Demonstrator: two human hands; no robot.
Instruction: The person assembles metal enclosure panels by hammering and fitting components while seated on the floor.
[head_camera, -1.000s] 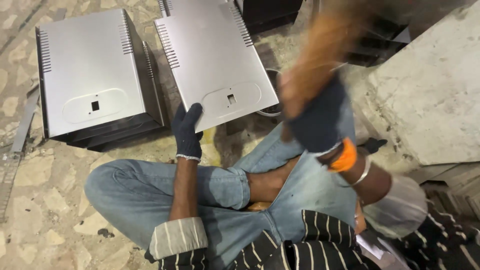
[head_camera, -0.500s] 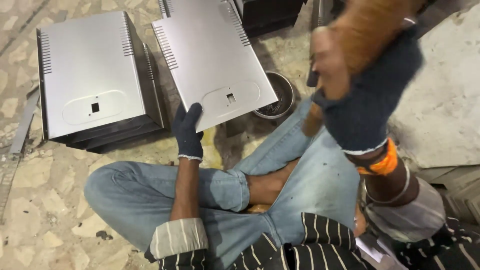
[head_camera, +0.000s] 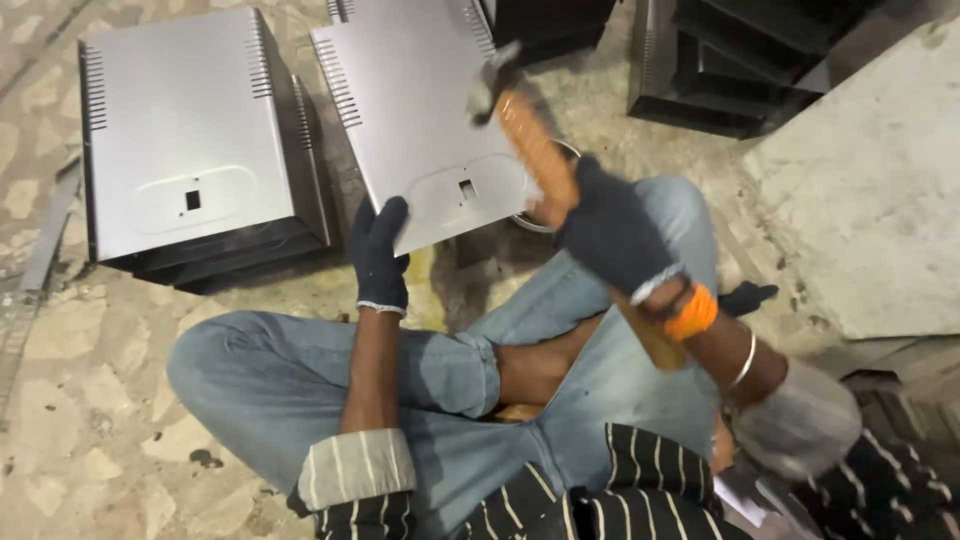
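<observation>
I sit cross-legged on the floor. My left hand (head_camera: 380, 258), in a dark glove, grips the near corner of a tilted grey sheet-metal cover (head_camera: 410, 130) with vent slots and a small square cutout. My right hand (head_camera: 612, 236), also gloved, with an orange cuff, is shut on the wooden handle of a hammer (head_camera: 535, 150). The hammer's metal head sits just above the cover's near right part, blurred by motion.
A stack of similar grey covers (head_camera: 185, 140) lies to the left. A round metal bowl (head_camera: 548, 215) peeks out under the held cover. Dark metal cases (head_camera: 740, 70) stand at the back, and a stone slab (head_camera: 870, 180) lies at the right.
My right hand has swung the hammer down from high near the camera toward the cover. My left hand has kept its grip on the cover's corner.
</observation>
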